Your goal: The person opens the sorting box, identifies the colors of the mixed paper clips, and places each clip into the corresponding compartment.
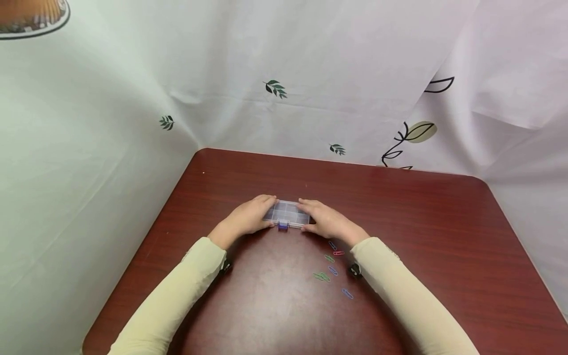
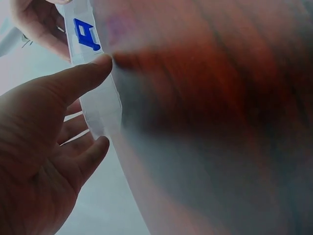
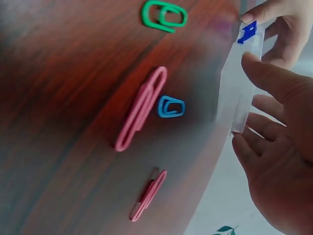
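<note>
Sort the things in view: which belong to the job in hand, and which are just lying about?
Likely in the job:
clear plastic compartment box with blue latch
left hand and right hand, gripping its ends

Lying about, untouched:
green looped paper clips
blue looped paper clips
pink looped paper clips

- From my end, I see a reddish-brown wood-grain tabletop (image 1: 421,231) with rounded far corners, filling the lower half of the head view.
- A creased white backdrop (image 1: 346,44) rises behind its far edge, with more pale sheeting down the left and right sides.
- I make out small dark-green leaf sprigs (image 1: 275,88) printed near the centre, and a larger black-outlined plant print (image 1: 420,132) right of centre.
- At the upper left corner I get a rounded brown shape (image 1: 33,17) with a dark-edged rim; I can't identify it.
- Soft light leaves a pale sheen at lower centre.
</note>
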Tool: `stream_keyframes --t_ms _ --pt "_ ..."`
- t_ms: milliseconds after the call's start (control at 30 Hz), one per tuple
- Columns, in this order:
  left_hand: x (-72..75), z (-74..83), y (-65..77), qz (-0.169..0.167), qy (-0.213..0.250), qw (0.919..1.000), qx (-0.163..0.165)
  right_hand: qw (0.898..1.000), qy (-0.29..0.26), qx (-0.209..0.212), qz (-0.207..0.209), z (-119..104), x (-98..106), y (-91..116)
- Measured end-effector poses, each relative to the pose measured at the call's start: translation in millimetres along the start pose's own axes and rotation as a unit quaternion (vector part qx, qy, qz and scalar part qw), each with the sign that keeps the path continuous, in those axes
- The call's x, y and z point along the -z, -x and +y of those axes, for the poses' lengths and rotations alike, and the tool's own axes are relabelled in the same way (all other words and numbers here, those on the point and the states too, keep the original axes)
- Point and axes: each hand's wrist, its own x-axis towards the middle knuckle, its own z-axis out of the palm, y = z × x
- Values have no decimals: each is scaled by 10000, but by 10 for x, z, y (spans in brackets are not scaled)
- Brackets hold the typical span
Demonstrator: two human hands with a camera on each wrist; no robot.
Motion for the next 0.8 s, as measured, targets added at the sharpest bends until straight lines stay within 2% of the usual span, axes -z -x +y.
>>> stream_keyframes --t_ms 300,800 --pt "-85 -28 54 160 -49 9998 -93 9999 0 51 88 16 -29 17" --pt "-52 -48 54 305 24 9991 -280 9995 -301 -88 59 34 29 -2"
